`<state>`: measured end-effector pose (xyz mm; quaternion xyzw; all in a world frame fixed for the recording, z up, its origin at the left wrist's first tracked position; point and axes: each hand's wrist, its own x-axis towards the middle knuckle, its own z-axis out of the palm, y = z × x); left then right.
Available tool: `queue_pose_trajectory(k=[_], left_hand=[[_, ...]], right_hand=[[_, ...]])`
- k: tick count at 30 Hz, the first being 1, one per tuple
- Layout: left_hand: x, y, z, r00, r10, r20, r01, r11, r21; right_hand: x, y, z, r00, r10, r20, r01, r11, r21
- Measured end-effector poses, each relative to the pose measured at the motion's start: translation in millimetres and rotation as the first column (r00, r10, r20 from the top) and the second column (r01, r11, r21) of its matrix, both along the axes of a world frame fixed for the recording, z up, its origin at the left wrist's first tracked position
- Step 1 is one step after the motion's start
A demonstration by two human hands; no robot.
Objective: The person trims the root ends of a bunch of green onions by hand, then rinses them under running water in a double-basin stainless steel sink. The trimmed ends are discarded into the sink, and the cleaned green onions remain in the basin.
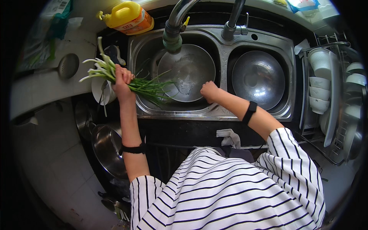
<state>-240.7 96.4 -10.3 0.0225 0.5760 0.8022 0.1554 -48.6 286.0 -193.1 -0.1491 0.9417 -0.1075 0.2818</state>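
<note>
My left hand (123, 79) is closed around a bunch of green onions (151, 87). Their white root ends (100, 67) stick out to the left, and the green leaves hang over the left basin of the steel double sink (175, 113). Inside that basin lies a round metal bowl (198, 66) with some water in its bottom. My right hand (210, 91) hovers by the bowl's near right rim, fingers curled; nothing shows in it, though its underside is hidden. A faucet spout (172, 40) reaches over the bowl.
Another metal bowl (258, 77) fills the right basin. A dish rack (304, 92) with stacked white bowls (319, 92) stands at right. A yellow detergent jug (129, 17) sits behind the sink. Left are a slotted skimmer (68, 66), white bowls (107, 96) and a steel pot (106, 146).
</note>
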Motion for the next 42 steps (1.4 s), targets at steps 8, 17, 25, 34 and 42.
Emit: queue_pose_trajectory(k=[8, 17, 25, 34, 42], left_hand=[[-11.5, -14.0, 74.2, 0.998, 0.058, -0.027, -0.051, 0.976, 0.21], [-14.2, -31.9, 93.6, 0.999, -0.037, 0.01, 0.03, 0.92, 0.391], [-6.3, -34.2, 96.6, 0.977, -0.205, 0.062, 0.14, 0.829, 0.542], [14.8, 11.2, 34.2, 0.95, 0.311, -0.016, -0.311, 0.95, 0.007], [32.8, 84.7, -112.0, 0.881, 0.472, -0.041, -0.467, 0.849, -0.246]], right_hand=[[-14.7, -23.5, 38.3, 0.961, -0.09, -0.261, -0.015, 0.926, -0.376], [-46.2, 18.2, 111.9, 0.827, -0.408, 0.387, 0.524, 0.307, -0.795], [-28.6, 16.9, 128.5, 0.788, -0.325, 0.523, 0.537, -0.052, -0.842], [-9.2, -31.4, 40.1, 0.903, -0.292, -0.315, 0.117, 0.873, -0.474], [1.5, 13.9, 61.7, 0.991, -0.132, -0.014, 0.13, 0.986, -0.102]])
